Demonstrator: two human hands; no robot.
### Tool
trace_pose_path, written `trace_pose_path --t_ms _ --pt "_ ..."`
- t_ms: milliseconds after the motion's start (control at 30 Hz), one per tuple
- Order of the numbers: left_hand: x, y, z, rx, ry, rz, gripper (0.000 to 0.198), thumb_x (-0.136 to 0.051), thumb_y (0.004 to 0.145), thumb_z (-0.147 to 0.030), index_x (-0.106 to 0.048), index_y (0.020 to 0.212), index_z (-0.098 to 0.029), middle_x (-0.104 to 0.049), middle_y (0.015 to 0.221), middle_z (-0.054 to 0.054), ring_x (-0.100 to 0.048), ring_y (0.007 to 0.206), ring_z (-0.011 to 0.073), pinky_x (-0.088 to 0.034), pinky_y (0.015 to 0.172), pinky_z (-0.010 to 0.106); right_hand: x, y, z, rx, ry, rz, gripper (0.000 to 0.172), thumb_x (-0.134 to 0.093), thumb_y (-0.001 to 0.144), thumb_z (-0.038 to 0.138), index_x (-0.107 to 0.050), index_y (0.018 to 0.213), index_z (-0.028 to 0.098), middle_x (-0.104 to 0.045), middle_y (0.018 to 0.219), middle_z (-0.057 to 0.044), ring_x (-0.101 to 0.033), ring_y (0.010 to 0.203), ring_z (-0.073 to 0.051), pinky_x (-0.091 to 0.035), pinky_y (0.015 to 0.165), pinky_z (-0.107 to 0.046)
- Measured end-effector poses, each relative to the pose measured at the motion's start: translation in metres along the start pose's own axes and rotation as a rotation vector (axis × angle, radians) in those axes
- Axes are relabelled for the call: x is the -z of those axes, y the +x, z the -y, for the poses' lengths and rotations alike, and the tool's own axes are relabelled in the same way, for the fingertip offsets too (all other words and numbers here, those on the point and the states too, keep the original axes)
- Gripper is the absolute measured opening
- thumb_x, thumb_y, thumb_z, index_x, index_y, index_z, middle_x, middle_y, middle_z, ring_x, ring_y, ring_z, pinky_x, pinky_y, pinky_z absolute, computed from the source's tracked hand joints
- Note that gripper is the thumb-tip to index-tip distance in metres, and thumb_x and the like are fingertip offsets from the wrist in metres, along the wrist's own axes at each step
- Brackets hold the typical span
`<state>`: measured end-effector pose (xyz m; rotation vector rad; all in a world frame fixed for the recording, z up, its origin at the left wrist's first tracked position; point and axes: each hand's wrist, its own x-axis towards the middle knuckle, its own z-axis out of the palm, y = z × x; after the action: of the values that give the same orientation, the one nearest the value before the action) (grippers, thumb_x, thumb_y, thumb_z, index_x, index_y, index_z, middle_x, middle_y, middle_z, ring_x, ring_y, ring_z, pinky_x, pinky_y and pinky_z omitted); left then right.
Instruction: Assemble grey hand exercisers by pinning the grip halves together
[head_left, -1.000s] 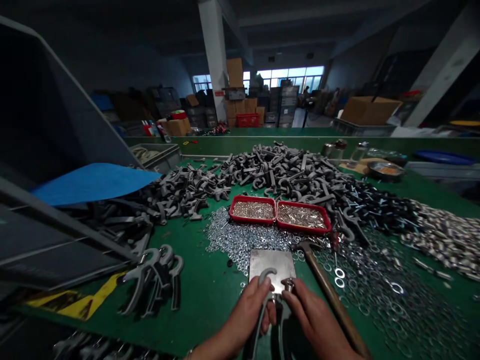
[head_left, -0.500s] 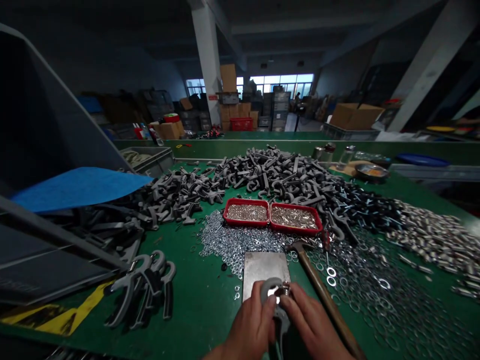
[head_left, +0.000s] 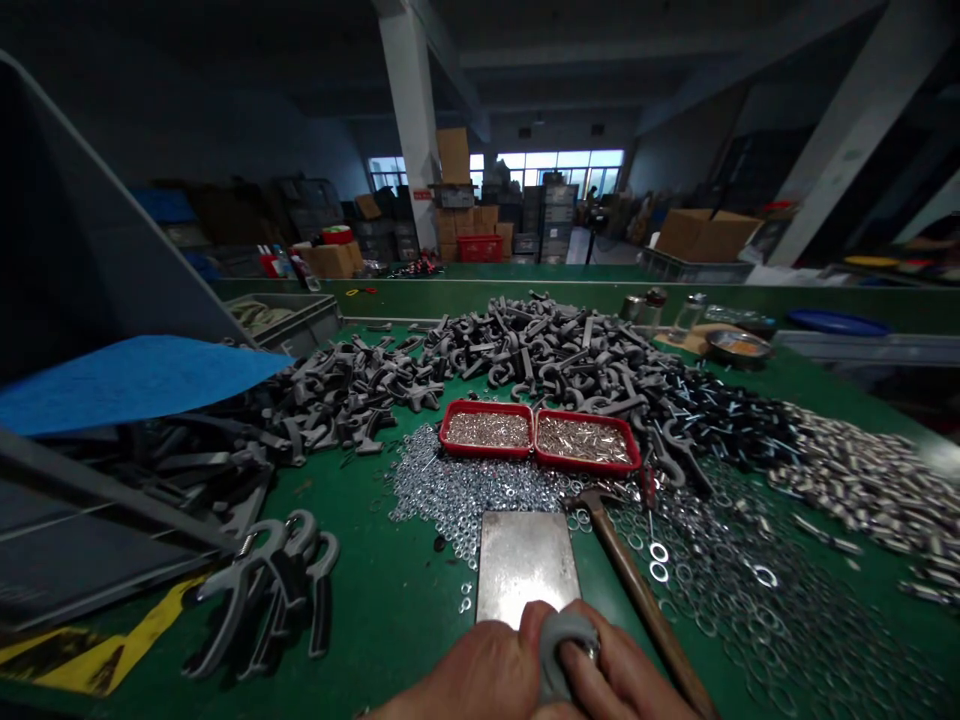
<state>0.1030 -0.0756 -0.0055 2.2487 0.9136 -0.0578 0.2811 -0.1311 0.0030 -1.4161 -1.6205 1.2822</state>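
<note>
Fingers [head_left: 581, 665] of both hands close around a stiff, likely heavy grey metal hook [head_left: 555, 650], best held by its thick shank; a flat steel plate [head_left: 525, 565] lies just beyond.

Grey hooks [head_left: 525, 350], green bench top [head_left: 390, 620], 2 red trays [head_left: 534, 430].

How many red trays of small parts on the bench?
2. The left red tray and the right red tray sit side by side on the green workbench, in front of the dark fittings. More could hide under piles.
</note>
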Motion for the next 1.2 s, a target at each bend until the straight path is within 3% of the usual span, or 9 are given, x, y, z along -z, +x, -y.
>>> trace_pose_path --t_ms 100,200,300,400,533,667,767,1067,1200 --pt "0.009 0.013 0.010 -0.041 -0.042 -0.094 0.061 -0.061 0.085 -0.058 -0.052 0.123 -0.011 -0.074 0.093 0.019 -0.073 0.085 0.0366 -0.047 0.061 0.034 0.006 0.018 -0.003 -0.031 -0.051 -0.012 0.032 -0.038 0.101 0.042 -0.063 0.103 0.023 -0.071 0.093 -0.003 -0.067 0.083 -0.019 -0.053 0.075 -0.028" --pt "0.024 0.032 0.031 -0.072 0.007 -0.091 0.060 -0.060 0.087 -0.058 -0.052 0.127 -0.013 -0.073 0.103 0.017 -0.072 0.092 0.0338 -0.051 0.070 0.034 0.021 0.049 -0.015 0.061 -0.387 -0.029 0.029 -0.045 0.100 0.041 -0.065 0.108 0.021 -0.073 0.088 -0.002 -0.067 0.076 -0.017 -0.052 0.068 -0.025" --pt "0.050 0.054 0.045 -0.026 0.300 -0.057 0.044 -0.061 0.088 -0.052 -0.065 0.111 -0.014 -0.074 0.093 0.017 -0.072 0.086 0.0351 -0.053 0.072 0.038 0.061 0.090 -0.029 0.154 -0.695 -0.170 0.027 -0.059 0.094 0.035 -0.066 0.114 0.019 -0.072 0.101 -0.008 -0.065 0.093 -0.023 -0.051 0.081 -0.031" --pt "0.084 0.082 0.043 -0.098 0.537 -0.102 0.028 -0.062 0.090 -0.040 -0.071 0.086 -0.014 -0.073 0.079 0.016 -0.071 0.075 0.0338 -0.054 0.071 0.041 0.115 0.131 -0.038 0.133 -0.826 -0.347 0.022 -0.053 0.096 0.028 -0.071 0.102 0.017 -0.067 0.106 -0.014 -0.055 0.107 -0.030 -0.045 0.092 -0.042" --pt "0.123 0.148 0.029 -0.204 0.574 -0.250 0.021 -0.050 0.093 -0.013 -0.070 0.099 -0.014 -0.074 0.092 0.016 -0.071 0.087 0.0299 -0.053 0.081 0.041 0.156 0.179 -0.047 0.113 -0.970 -0.432 0.019 -0.055 0.093 0.026 -0.073 0.089 0.019 -0.065 0.100 -0.015 -0.050 0.106 -0.033 -0.044 0.088 -0.043" --pt "0.132 0.225 0.028 -0.197 0.567 -0.270 0.023 -0.051 0.091 -0.007 -0.072 0.099 -0.010 -0.074 0.100 0.019 -0.069 0.098 0.0304 -0.050 0.091 0.042 0.151 0.206 -0.055 0.133 -1.036 -0.382 0.013 -0.058 0.090 0.019 -0.070 0.086 0.017 -0.066 0.093 -0.014 -0.052 0.101 -0.031 -0.044 0.082 -0.038" --pt "0.123 0.255 0.036 -0.180 0.554 -0.266 0.020 -0.054 0.089 -0.006 -0.074 0.091 -0.009 -0.074 0.098 0.020 -0.068 0.099 0.0321 -0.046 0.097 0.046 0.147 0.209 -0.059 0.146 -1.021 -0.352 0.015 -0.055 0.092 0.018 -0.070 0.089 0.017 -0.067 0.093 -0.014 -0.054 0.100 -0.029 -0.044 0.079 -0.035" --pt "0.109 0.255 0.048 -0.055 0.407 -0.402 0.025 -0.047 0.092 -0.009 -0.070 0.101 -0.009 -0.072 0.105 0.020 -0.066 0.106 0.0317 -0.045 0.098 0.048 0.156 0.215 -0.066 0.137 -0.718 -0.502 0.018 -0.052 0.092 0.027 -0.067 0.096 0.019 -0.070 0.102 -0.011 -0.060 0.098 -0.025 -0.045 0.085 -0.037" --pt "0.110 0.250 0.042 -0.015 0.267 -0.471 0.025 -0.049 0.087 -0.005 -0.069 0.101 -0.008 -0.071 0.106 0.021 -0.065 0.106 0.0298 -0.046 0.097 0.045 0.143 0.191 -0.053 0.131 -0.506 -0.544 0.027 -0.046 0.094 0.037 -0.063 0.095 0.017 -0.070 0.091 -0.009 -0.062 0.083 -0.022 -0.047 0.077 -0.035"
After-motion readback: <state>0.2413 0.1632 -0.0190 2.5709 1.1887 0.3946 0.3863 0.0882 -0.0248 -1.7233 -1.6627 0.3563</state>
